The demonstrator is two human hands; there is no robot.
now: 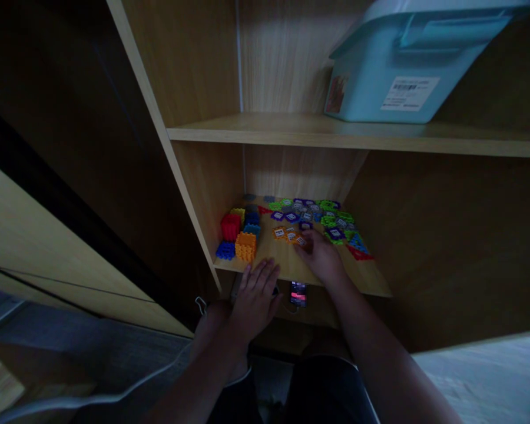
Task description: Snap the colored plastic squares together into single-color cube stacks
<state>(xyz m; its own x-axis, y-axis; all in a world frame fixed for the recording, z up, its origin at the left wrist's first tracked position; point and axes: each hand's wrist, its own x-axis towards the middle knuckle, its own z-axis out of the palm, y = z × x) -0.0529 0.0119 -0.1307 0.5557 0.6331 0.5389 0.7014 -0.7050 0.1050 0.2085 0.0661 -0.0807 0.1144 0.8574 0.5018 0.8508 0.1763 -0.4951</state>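
Observation:
My right hand (323,258) reaches over the lower shelf board. Its thumb and fingertips are bent around the right end of a short row of orange plastic interlocking tiles (290,234) with pale printed labels. My left hand (257,294) rests with its fingers stretched out at the board's front edge, holding nothing. Just beyond it, at the left, stand stacks of notched tiles: an orange stack (246,247), a red stack (231,227) and a low blue stack (225,250). Behind the orange row lie many loose purple tiles (291,217) and green tiles (328,221).
Red triangular tiles (359,253) lie near the right front of the board. A lit phone (298,293) sits below the board's edge. On the shelf (265,128) above stands a teal storage bin (380,65). A white cable (115,399) crosses the floor at left.

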